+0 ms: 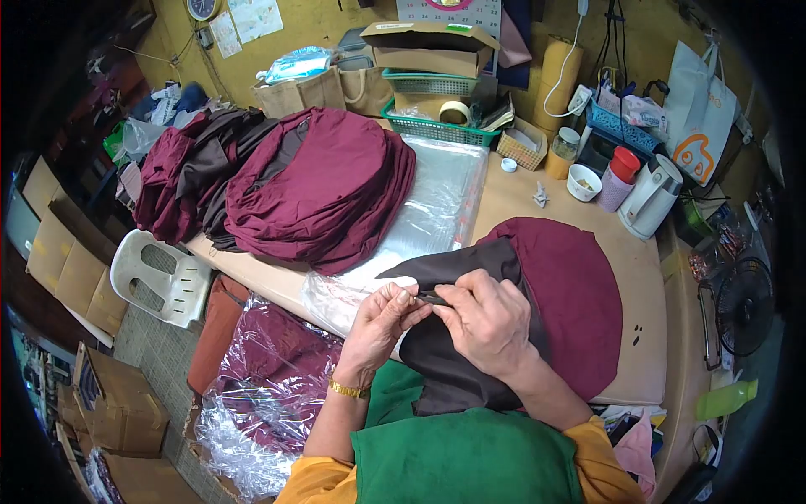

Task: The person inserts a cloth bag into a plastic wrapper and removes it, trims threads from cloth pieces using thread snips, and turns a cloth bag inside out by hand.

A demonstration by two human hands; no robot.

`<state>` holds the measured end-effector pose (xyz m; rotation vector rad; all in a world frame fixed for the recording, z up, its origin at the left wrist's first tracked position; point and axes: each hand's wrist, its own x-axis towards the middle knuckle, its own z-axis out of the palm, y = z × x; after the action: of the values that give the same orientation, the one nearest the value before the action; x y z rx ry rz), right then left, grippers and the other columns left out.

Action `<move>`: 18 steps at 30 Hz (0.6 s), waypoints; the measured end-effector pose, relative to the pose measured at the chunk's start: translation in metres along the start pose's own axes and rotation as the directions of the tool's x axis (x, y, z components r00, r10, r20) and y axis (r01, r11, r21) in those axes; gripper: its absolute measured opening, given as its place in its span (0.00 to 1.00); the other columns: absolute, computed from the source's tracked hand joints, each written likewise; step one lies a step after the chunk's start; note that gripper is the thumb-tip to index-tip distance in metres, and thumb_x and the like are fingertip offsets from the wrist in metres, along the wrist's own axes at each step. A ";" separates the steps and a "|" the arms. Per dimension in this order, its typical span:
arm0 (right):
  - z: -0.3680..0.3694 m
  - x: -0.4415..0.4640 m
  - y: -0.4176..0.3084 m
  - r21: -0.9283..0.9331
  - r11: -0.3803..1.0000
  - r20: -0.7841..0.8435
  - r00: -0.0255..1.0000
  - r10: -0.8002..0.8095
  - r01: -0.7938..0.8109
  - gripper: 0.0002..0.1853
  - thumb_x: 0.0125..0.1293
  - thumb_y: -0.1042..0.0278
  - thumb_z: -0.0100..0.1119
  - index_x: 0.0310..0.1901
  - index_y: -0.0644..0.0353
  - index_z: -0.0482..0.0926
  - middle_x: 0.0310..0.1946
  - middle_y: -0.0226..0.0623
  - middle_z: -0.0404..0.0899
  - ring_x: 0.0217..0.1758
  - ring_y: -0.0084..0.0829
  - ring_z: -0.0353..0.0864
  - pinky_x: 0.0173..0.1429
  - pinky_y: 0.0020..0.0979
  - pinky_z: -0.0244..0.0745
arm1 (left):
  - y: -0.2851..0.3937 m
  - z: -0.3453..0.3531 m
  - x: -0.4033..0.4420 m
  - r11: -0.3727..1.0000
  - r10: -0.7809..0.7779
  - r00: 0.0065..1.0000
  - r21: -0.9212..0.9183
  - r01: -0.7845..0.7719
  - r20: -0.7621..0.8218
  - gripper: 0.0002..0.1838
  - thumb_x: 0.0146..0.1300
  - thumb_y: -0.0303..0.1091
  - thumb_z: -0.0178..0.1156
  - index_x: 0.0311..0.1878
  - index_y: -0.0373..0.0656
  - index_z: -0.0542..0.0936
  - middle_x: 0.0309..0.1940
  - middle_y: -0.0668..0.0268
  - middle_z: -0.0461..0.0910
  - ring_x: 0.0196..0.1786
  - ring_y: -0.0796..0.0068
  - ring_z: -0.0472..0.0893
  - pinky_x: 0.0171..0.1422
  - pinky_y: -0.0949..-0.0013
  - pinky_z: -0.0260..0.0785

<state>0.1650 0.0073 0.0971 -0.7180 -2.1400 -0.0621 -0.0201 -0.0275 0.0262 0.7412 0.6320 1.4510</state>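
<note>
My left hand (388,317) is closed in a pinch, with a gold watch band at the wrist. Its fingertips nearly meet those of my right hand (489,323), which is also closed in a pinch. A small, dark, thin piece shows between the fingertips; I cannot make out what it is, or whether it is part of the cloth. Behind and under both hands lies the dark brown cloth (457,382) of a sewn piece. Its maroon part (575,294) bulges out to the right on the tan table (645,357).
Stacked maroon pieces (323,193) lie at the back left beside clear plastic bags (441,181). Plastic-wrapped maroon cloth (269,370) is below left, near a white stool (164,277). A bowl (583,183), red cup (624,162) and kettle (651,197) stand back right.
</note>
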 end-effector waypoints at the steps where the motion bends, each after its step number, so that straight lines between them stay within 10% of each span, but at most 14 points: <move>1: 0.005 -0.001 0.002 -0.008 0.999 -0.016 0.999 -0.033 0.033 0.15 0.45 0.70 0.75 0.37 0.55 0.84 0.30 0.27 0.75 0.29 0.27 0.77 0.31 0.32 0.65 | 0.000 0.002 -0.001 1.000 0.001 1.000 -0.001 -0.001 -0.001 0.07 0.75 0.33 0.54 0.43 0.38 0.75 0.46 0.65 0.81 0.50 0.72 0.83 0.62 0.65 0.77; 10: 0.012 0.000 0.007 0.160 0.983 0.080 0.994 0.080 -0.092 0.15 0.50 0.67 0.74 0.40 0.58 0.83 0.32 0.32 0.75 0.34 0.31 0.80 0.37 0.32 0.72 | 0.006 0.011 -0.010 0.997 0.002 1.000 0.072 -0.004 0.028 0.09 0.75 0.35 0.55 0.43 0.39 0.74 0.46 0.64 0.80 0.47 0.75 0.83 0.61 0.67 0.77; 13: 0.018 0.010 0.031 0.387 0.839 0.276 0.916 0.291 -0.383 0.27 0.56 0.55 0.75 0.51 0.63 0.78 0.41 0.38 0.71 0.43 0.26 0.75 0.40 0.26 0.71 | 0.004 0.014 -0.007 0.999 0.002 1.000 0.035 -0.002 0.019 0.06 0.74 0.32 0.56 0.45 0.39 0.74 0.45 0.62 0.80 0.48 0.74 0.83 0.60 0.68 0.77; 16: 0.041 0.013 0.070 0.625 0.398 0.735 0.678 -0.008 -0.672 0.19 0.61 0.57 0.73 0.39 0.67 0.81 0.30 0.26 0.77 0.33 0.15 0.70 0.37 0.22 0.67 | 0.001 0.017 -0.005 0.978 0.058 0.998 0.201 -0.061 0.024 0.07 0.71 0.28 0.58 0.48 0.37 0.74 0.41 0.64 0.81 0.41 0.77 0.84 0.48 0.74 0.79; 18: 0.041 0.014 0.068 0.607 0.413 0.708 0.698 0.107 -0.679 0.13 0.64 0.63 0.70 0.31 0.66 0.81 0.24 0.20 0.76 0.29 0.12 0.68 0.35 0.21 0.66 | 0.003 0.012 -0.004 0.866 0.042 0.989 0.498 0.037 -0.145 0.08 0.68 0.25 0.60 0.49 0.36 0.75 0.36 0.66 0.82 0.33 0.82 0.83 0.33 0.81 0.75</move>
<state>0.1643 0.0827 0.0681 -0.6673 -2.0422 1.6126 -0.0128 -0.0323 0.0360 1.0378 1.1541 1.3634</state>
